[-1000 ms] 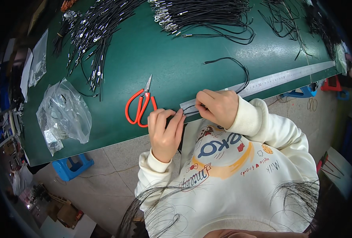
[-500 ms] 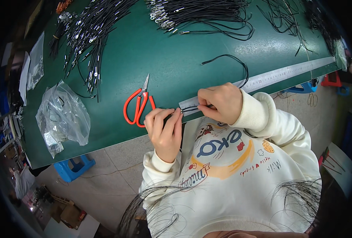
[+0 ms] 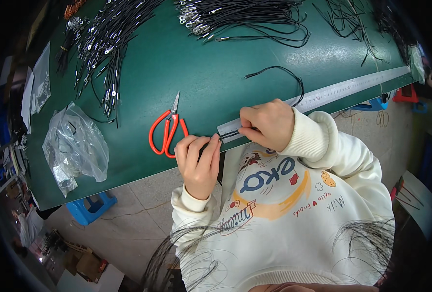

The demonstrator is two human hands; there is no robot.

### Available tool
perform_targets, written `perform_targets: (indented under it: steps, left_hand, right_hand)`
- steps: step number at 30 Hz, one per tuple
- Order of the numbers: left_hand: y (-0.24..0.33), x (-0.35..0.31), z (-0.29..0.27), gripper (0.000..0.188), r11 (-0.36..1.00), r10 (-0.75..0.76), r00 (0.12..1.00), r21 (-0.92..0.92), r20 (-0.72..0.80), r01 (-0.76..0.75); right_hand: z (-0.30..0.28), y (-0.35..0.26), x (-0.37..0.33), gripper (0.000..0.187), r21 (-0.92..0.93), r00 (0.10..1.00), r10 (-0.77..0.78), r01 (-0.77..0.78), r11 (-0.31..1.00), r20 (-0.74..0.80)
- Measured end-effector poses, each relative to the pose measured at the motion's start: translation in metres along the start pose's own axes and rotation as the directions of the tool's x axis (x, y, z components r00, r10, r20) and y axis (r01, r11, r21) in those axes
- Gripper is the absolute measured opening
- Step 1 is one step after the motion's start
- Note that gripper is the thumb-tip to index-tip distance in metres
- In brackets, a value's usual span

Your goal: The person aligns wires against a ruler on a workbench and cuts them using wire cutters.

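My left hand (image 3: 197,164) pinches the end of a doubled black cord (image 3: 229,134) at the table's near edge. Something small and shiny shows at its fingertips, too small to make out. A short way to the right, my right hand (image 3: 268,125) has its fingers closed on the same cord. From behind that hand a loop of black cord curves out over the table. Under the cord and the right hand lies a long metal ruler (image 3: 350,88), running along the table edge. Red-handled scissors (image 3: 169,127) rest just beyond my left hand, blades pointing away.
Bundles of black cords with metal lug ends (image 3: 108,48) lie at the far left of the green table (image 3: 216,78). Another cord bundle (image 3: 240,17) sits at the far middle, with loose cords (image 3: 345,22) farther right. A clear plastic bag (image 3: 77,146) lies near left. Blue stools (image 3: 92,208) stand below.
The whole view has shifted slightly, so the table and its things sit a little farther left. Both hands keep their hold on the cord, almost unmoved.
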State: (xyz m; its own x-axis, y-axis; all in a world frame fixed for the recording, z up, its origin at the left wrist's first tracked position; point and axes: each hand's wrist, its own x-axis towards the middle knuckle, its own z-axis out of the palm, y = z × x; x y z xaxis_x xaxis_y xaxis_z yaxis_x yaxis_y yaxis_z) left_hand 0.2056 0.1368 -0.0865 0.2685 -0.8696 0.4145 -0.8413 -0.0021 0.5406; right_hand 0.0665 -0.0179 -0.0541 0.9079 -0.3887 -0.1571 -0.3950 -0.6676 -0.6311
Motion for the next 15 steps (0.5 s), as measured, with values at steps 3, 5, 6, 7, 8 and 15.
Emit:
perform_targets:
  steps: [3,5,6,7,8,15]
  left_hand:
    - [0.0,0.005,-0.004,0.024,1.0,0.026,0.999,0.002,0.038,-0.026]
    - [-0.003,0.007,-0.005,0.024,1.0,0.022,0.999,-0.016,0.049,-0.022]
    - [-0.003,0.008,-0.005,0.023,0.999,0.018,0.998,-0.031,0.059,-0.016]
    - [-0.002,0.011,-0.006,0.023,0.999,0.018,0.998,-0.031,0.06,-0.017]
    - [0.0,0.014,-0.008,0.023,0.999,0.013,0.997,-0.035,0.078,-0.01]
    - [-0.001,0.01,-0.002,0.019,1.0,0.005,0.999,-0.017,0.051,-0.004]
  right_hand:
    - [0.001,0.002,0.001,0.017,-0.031,1.0,-0.008,0.008,0.999,-0.015]
    - [-0.001,0.003,0.003,0.017,-0.03,1.0,-0.011,0.011,0.999,0.005]
    - [-0.002,0.004,0.004,0.016,-0.029,1.0,-0.015,0.015,0.999,0.025]
    - [-0.002,0.005,0.004,0.016,-0.028,1.0,-0.014,0.015,1.0,0.025]
    - [-0.003,0.008,0.005,0.016,-0.027,0.999,-0.034,0.035,0.999,0.032]
    - [-0.008,0.003,0.007,0.02,-0.018,0.997,0.005,-0.004,1.0,0.082]
